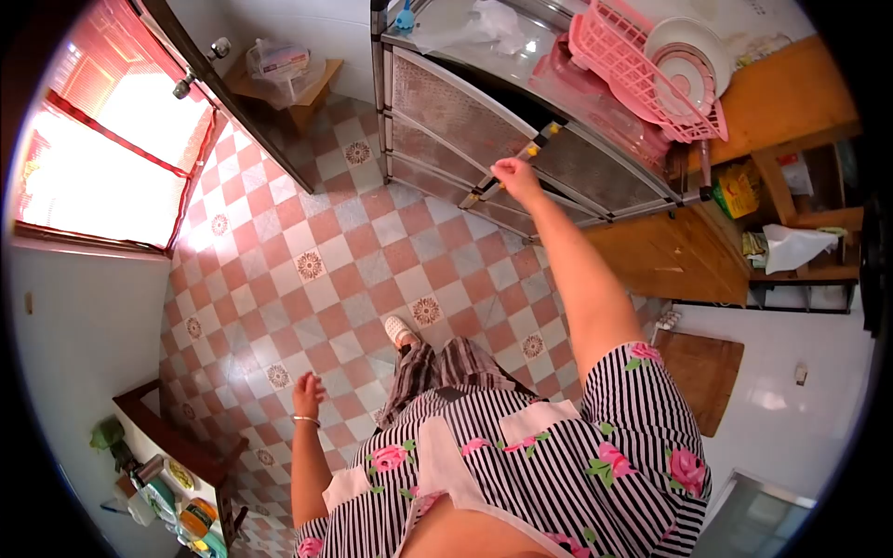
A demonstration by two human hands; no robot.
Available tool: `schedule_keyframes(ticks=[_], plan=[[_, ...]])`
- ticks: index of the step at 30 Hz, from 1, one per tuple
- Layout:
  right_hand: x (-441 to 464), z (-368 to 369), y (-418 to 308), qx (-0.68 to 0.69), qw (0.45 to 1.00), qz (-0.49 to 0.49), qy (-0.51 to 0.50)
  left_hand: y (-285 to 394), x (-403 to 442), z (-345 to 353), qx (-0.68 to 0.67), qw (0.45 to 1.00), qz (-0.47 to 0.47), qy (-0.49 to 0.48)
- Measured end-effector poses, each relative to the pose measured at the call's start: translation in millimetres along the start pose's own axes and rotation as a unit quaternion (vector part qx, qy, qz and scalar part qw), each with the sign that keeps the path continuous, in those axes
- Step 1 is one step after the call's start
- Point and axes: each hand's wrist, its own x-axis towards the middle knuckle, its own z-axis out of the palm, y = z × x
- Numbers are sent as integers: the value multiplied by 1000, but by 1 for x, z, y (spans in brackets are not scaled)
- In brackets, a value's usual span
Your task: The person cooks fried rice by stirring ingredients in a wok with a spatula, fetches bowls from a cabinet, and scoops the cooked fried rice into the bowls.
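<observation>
My right hand reaches forward to a metal-framed cabinet with textured glass panels. Its fingers are curled at the edge of the cabinet door, beside yellow-and-black fittings. Along the top of that door a dark gap shows, so it stands ajar. Exactly how the fingertips meet the edge is hidden. My left hand, with a bracelet at the wrist, hangs low over the tiled floor. Its fingers are loosely apart and hold nothing.
On the cabinet top sit a pink dish rack and white plates. An open wooden door is at upper left, near a small stool with a plastic bag. A cluttered table stands lower left; wooden shelves are at right.
</observation>
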Motion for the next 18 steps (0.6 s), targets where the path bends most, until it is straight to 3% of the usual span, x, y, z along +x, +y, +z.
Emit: schedule_keyframes(ticks=[2,4,5,9,10,11,13,14,18], plan=[[31,-14,8,-113,994,3,9,58,-1,12,-10,999,39,4],[36,-23,6,-98,994,3,56,83,-3,21,-10,998,58,13],[42,-26,1,-63,996,16,68,82,2,23,-3,999,42,10],[29,-17,10,-142,985,-70,71,27,20,28,1,999,-51,3],[9,-8,11,-80,995,-35,58,10,17,32,11,997,-77,5],[21,2,71,-11,998,-46,31,1,16,40,20,994,-103,10],[2,23,69,103,959,264,-1,-23,10,62,5,992,-124,15],[-2,28,63,151,925,350,-15,-30,3,73,1,991,-136,17],[20,43,116,219,880,418,47,-38,-21,129,-23,985,-168,14]])
